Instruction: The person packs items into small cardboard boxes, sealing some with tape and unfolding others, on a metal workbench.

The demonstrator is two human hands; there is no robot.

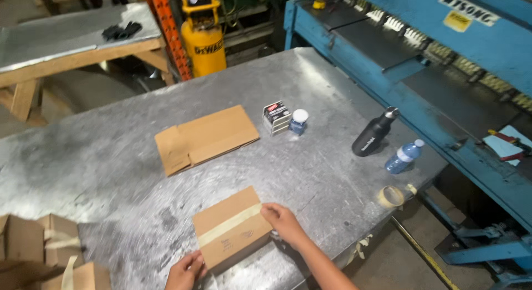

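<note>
A small cardboard box (pixel 230 226), sealed with a strip of tan tape across its top, sits near the front edge of a worn metal table (pixel 111 173). My left hand (pixel 184 270) grips its near left corner. My right hand (pixel 284 222) presses on the box's right end, where the tape runs over the edge. Both hands touch the box, which rests on the table.
A flattened cardboard box (pixel 204 138) lies mid-table. Behind it stand a small stack of packets (pixel 276 117) and a white-capped jar (pixel 298 122). A black bottle (pixel 374 133), a plastic water bottle (pixel 403 156) and a tape roll (pixel 390 196) sit right. Taped boxes (pixel 44 251) lie left; a blue machine (pixel 443 57) stands right.
</note>
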